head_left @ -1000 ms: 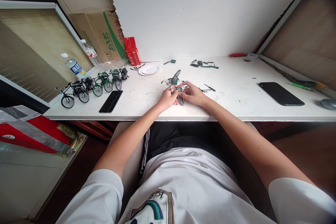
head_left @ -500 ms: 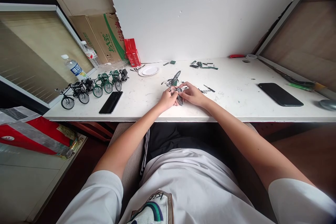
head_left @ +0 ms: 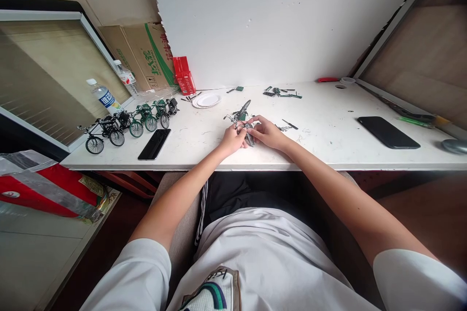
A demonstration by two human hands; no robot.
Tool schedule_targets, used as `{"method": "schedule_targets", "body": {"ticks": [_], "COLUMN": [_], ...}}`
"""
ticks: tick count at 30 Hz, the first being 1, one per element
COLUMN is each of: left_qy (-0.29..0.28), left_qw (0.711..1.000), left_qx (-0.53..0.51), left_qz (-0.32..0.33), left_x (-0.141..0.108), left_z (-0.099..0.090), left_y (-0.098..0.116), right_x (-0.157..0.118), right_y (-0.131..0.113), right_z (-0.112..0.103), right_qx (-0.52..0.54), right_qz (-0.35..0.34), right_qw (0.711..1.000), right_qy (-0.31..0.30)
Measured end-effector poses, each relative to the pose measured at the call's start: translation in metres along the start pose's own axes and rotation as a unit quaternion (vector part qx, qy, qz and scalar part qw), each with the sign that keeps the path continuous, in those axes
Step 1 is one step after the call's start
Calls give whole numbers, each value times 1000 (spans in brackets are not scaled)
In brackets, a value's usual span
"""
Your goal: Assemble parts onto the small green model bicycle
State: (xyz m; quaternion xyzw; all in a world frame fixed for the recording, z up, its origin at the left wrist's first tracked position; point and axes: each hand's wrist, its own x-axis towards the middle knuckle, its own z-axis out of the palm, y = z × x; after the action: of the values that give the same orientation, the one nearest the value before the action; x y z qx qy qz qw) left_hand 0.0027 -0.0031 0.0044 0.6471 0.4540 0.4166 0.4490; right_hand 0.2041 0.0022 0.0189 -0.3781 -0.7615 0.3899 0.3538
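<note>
A small part-built model bicycle (head_left: 242, 115) of dark green and silver metal lies on the white table (head_left: 204, 146) in front of me. My left hand (head_left: 230, 139) grips its near end from the left. My right hand (head_left: 267, 132) pinches it from the right, fingertips meeting the left hand's over the frame. One wheel sticks up behind my fingers. Small loose dark parts (head_left: 288, 125) lie just right of my right hand.
A row of finished model bicycles (head_left: 127, 124) stands at the left, with a black phone (head_left: 154, 144) beside them. A second phone (head_left: 388, 132) lies at right. A paper plate (head_left: 207, 100), more green parts (head_left: 282, 92), two water bottles (head_left: 104, 98) and a red box (head_left: 184, 76) sit farther back.
Both hands stay on the model bicycle with only slight finger shifts. The view has tilted a little, so the table sits marginally lower in frame.
</note>
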Motion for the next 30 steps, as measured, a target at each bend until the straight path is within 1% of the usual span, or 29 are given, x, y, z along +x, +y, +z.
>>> {"method": "schedule_targets", "body": {"ticks": [10, 15, 20, 22, 25, 30], "left_qy": [26, 34, 22, 15, 6, 4], "left_qw": [1000, 999, 999, 999, 999, 999], "left_qx": [11, 32, 14, 10, 12, 9], "left_qz": [3, 27, 37, 41, 44, 40], "left_x": [0, 1, 2, 2, 1, 2], "left_z": [0, -1, 0, 0, 0, 0], "left_y": [0, -4, -4, -4, -4, -5], "right_x": [4, 8, 6, 5, 5, 6], "right_y": [10, 13, 8, 6, 5, 5], "right_z": [1, 1, -2, -1, 0, 1], "right_qx": [-11, -31, -51, -50, -51, -106], "right_qz": [-31, -57, -43, -50, -62, -74], "right_qw": [999, 996, 990, 990, 991, 986], "right_qy": [10, 61, 122, 125, 105, 104]}}
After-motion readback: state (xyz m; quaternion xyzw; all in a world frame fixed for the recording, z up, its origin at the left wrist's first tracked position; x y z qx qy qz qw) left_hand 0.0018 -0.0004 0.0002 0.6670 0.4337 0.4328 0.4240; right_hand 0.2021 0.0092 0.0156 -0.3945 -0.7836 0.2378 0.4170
